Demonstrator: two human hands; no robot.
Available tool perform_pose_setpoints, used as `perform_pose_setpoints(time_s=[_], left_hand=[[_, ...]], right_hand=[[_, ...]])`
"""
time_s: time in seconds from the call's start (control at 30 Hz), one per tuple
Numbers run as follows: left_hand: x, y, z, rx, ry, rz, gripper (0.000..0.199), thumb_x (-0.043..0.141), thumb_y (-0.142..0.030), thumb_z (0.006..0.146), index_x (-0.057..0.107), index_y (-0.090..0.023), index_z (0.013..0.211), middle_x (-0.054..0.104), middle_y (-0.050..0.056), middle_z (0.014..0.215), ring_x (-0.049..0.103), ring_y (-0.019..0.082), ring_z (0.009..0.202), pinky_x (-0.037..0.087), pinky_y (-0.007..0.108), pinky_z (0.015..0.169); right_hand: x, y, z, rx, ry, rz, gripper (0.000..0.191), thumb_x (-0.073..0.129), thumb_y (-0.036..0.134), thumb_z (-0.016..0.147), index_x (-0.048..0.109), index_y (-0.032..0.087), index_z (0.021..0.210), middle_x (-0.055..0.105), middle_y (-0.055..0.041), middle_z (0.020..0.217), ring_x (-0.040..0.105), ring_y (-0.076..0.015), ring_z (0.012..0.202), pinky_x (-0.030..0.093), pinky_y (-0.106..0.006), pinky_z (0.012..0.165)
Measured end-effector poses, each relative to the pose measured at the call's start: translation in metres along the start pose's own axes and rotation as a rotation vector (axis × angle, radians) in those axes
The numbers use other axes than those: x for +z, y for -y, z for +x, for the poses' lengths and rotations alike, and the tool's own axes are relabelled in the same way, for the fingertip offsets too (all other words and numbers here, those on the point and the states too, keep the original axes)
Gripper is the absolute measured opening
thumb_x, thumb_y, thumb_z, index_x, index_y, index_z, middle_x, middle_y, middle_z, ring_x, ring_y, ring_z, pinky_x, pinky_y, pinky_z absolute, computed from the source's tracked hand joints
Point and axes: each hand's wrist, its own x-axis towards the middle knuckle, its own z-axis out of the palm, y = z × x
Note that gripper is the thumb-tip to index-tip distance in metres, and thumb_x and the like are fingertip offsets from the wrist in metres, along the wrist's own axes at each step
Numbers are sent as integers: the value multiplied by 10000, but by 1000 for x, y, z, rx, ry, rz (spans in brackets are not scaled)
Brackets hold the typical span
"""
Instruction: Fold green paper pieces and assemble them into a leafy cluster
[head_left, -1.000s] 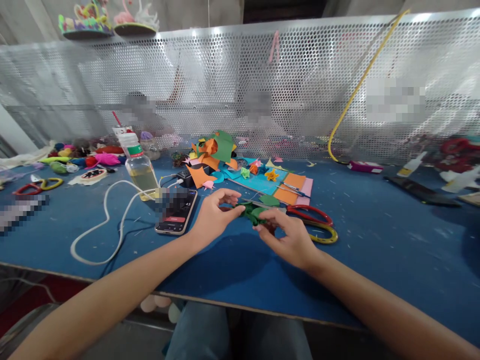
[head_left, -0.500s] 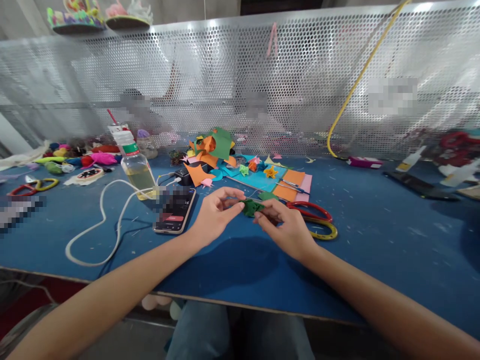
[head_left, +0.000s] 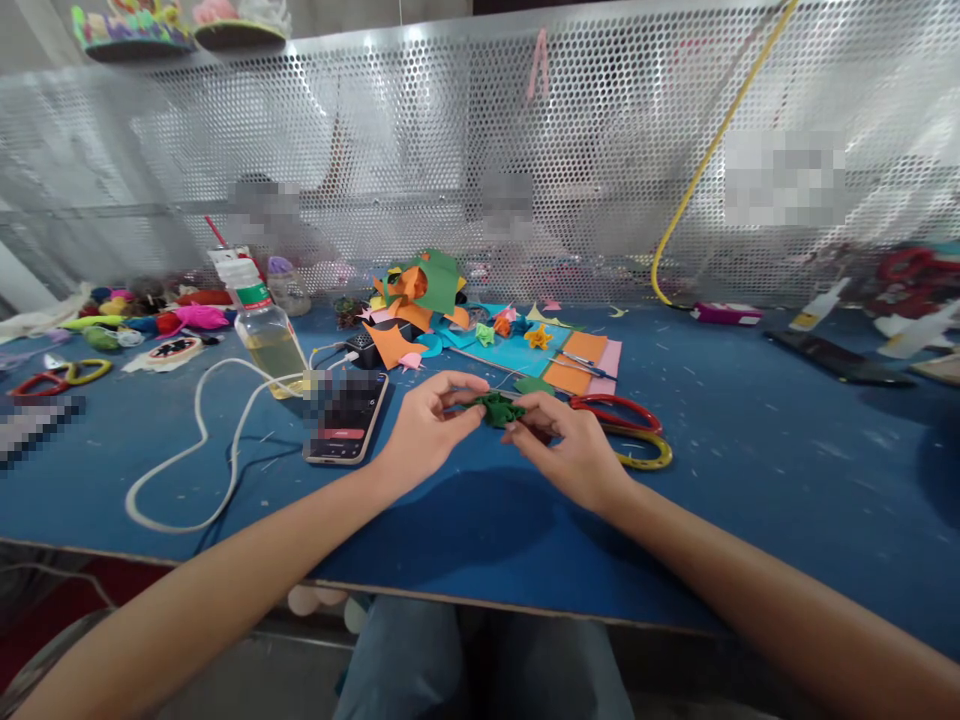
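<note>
A small dark green folded paper flower (head_left: 498, 409) is pinched between both my hands above the blue table. My left hand (head_left: 433, 422) grips its left side with thumb and fingertips. On the opposite side, the fingers of my right hand (head_left: 568, 440) are closed on its edge. Scissors with red and yellow handles (head_left: 651, 432) lie just beyond my right hand, their blades hidden behind it. Past my fingertips rests a flat green paper piece (head_left: 534, 385). Several finished-looking folded shapes, one an orange-yellow star (head_left: 538, 338), sit on blue paper (head_left: 501, 352).
A phone (head_left: 347, 418) lies left of my hands, beside a white cable (head_left: 201, 430) and a bottle of yellowish liquid (head_left: 266, 335). Paper scraps (head_left: 420, 290) are heaped at the back. A perforated metal screen (head_left: 420, 150) bounds the table; blurred people show behind it.
The view has shifted slightly. Both hands keep hold of the green paper flower, which has turned a little between the fingertips.
</note>
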Motion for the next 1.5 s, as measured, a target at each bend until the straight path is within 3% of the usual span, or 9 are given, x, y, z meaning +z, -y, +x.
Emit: perform_pose_setpoints(time_s=[0.27, 0.47, 0.63, 0.8, 0.9, 1.03, 1.2, 1.3, 1.5], left_hand=[[0, -2, -2, 41, 6, -5, 172, 598, -127, 719, 591, -151, 890, 648, 51, 914, 637, 157, 869, 530, 250, 699], [1, 1, -5, 167, 119, -27, 153, 590, -124, 743, 598, -166, 891, 622, 56, 950, 607, 152, 925, 539, 258, 769], [3, -1, -8, 237, 181, 38, 221, 658, -128, 707, 598, -181, 913, 578, 50, 977, 587, 151, 935, 532, 298, 849], [1, -6, -10, 316, 172, 240, 158, 599, -143, 780, 618, -194, 928, 579, 52, 966, 576, 133, 913, 523, 257, 799], [1, -8, -10, 338, 165, 285, 133, 598, -151, 784, 618, -190, 910, 588, 52, 948, 578, 132, 886, 520, 248, 759], [0, -10, -9, 306, 192, 275, 71, 617, -173, 770, 605, -181, 840, 604, 43, 911, 586, 137, 865, 515, 257, 748], [-2, -9, -6, 202, 134, 232, 149, 714, -234, 696, 627, -177, 803, 656, 20, 811, 613, 135, 775, 511, 247, 678], [-1, -8, -4, 147, 76, 130, 230, 757, -214, 637, 633, -170, 826, 680, 20, 778, 631, 137, 726, 521, 248, 645], [-1, -8, -1, 42, 46, -27, 280, 736, -172, 642, 598, -141, 883, 699, 44, 825, 665, 155, 793, 548, 264, 722]], right_hand=[[-1, 1, 2, 64, 114, 165, 87, 485, 221, 800, 479, 211, 887, 651, 25, 643, 574, -115, 475, 471, -246, 512], [-2, 4, 4, 137, 124, 190, 89, 464, 222, 796, 476, 212, 883, 644, 29, 624, 571, -118, 466, 448, -238, 486], [-5, 7, 5, 116, 171, 241, 78, 476, 246, 799, 491, 206, 864, 631, 21, 638, 573, -112, 485, 431, -219, 462], [-7, 7, 3, 50, 198, 252, 101, 501, 222, 792, 498, 211, 893, 627, 13, 723, 588, -112, 562, 469, -226, 538], [-9, 8, 3, -26, 210, 184, 176, 567, 308, 788, 538, 199, 923, 601, -13, 822, 587, -121, 652, 475, -232, 586], [-12, 9, 6, -67, 149, 73, 205, 550, 386, 818, 597, 190, 788, 597, -9, 737, 548, -124, 647, 438, -229, 574], [-14, 9, 9, -163, 68, 129, 152, 566, 329, 824, 618, 202, 759, 626, -20, 802, 578, -149, 777, 455, -262, 707], [-14, 10, 9, -113, 66, 162, 136, 564, 306, 821, 620, 197, 763, 628, -18, 767, 579, -146, 730, 464, -268, 669], [-13, 8, 9, -55, 51, 213, 112, 562, 265, 803, 604, 175, 855, 632, -23, 770, 580, -139, 701, 466, -268, 635]])
